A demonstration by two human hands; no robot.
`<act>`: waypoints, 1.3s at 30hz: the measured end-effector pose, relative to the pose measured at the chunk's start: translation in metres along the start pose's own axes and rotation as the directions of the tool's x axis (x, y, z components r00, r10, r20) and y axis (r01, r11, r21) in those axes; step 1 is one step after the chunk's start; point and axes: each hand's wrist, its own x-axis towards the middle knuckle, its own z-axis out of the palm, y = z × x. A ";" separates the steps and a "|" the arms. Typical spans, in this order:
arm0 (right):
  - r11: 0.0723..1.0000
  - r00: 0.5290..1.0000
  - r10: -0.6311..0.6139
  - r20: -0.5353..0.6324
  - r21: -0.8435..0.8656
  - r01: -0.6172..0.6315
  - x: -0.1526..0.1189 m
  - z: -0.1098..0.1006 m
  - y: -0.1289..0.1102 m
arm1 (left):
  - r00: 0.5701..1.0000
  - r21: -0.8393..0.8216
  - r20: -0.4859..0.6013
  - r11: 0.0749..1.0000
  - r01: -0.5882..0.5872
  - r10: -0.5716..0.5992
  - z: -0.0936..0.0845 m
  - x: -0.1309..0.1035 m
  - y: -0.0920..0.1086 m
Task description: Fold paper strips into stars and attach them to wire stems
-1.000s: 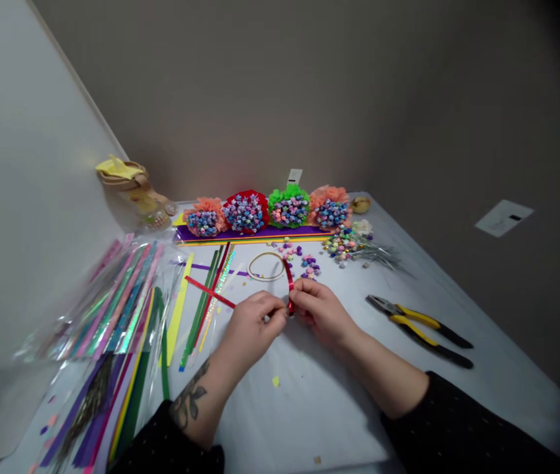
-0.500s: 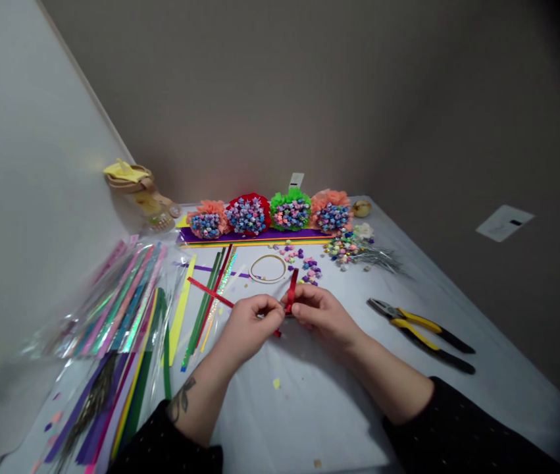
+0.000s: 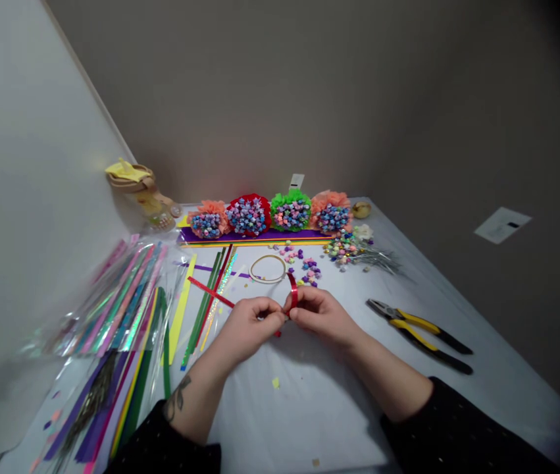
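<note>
A narrow shiny red strip (image 3: 293, 289) is pinched between the fingertips of both hands, its free end curving up and away. My left hand (image 3: 254, 326) is closed, thumb against forefinger, at the strip's lower part. My right hand (image 3: 323, 317) grips the strip just above, thumb and forefinger pressed together. Another length of red strip (image 3: 209, 290) slants across the table and passes behind my left hand; whether it joins the held one is hidden. Just beyond the fingers lies a thin hoop (image 3: 251, 275), with small purple and pink folded stars (image 3: 312, 268) beside it.
Pliers (image 3: 415, 332) with yellow-black handles lie at right. Flower-like bunches of paper stars (image 3: 249, 216) line the back. Coloured strips (image 3: 205, 299) and clear packets of strips (image 3: 126, 296) cover the left side. A wooden hand-shaped stand (image 3: 149, 197) is at back left.
The red strip's upper end has bent over to the left, where before it stood more upright. Both hands have drawn slightly closer together, still pinching.
</note>
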 end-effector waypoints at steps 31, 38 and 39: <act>0.977 0.977 0.174 -0.120 0.148 -0.155 0.005 0.000 0.005 | 0.980 0.190 -0.102 0.970 -0.152 0.173 0.005 0.001 -0.003; 0.988 0.982 0.152 -0.110 0.050 -0.148 0.003 0.003 0.001 | 0.965 0.243 -0.146 0.954 -0.177 0.216 0.005 0.001 -0.007; 0.988 0.980 0.155 -0.121 0.031 -0.152 0.003 0.003 0.001 | 0.957 0.282 -0.150 0.938 -0.199 0.248 0.006 0.001 -0.008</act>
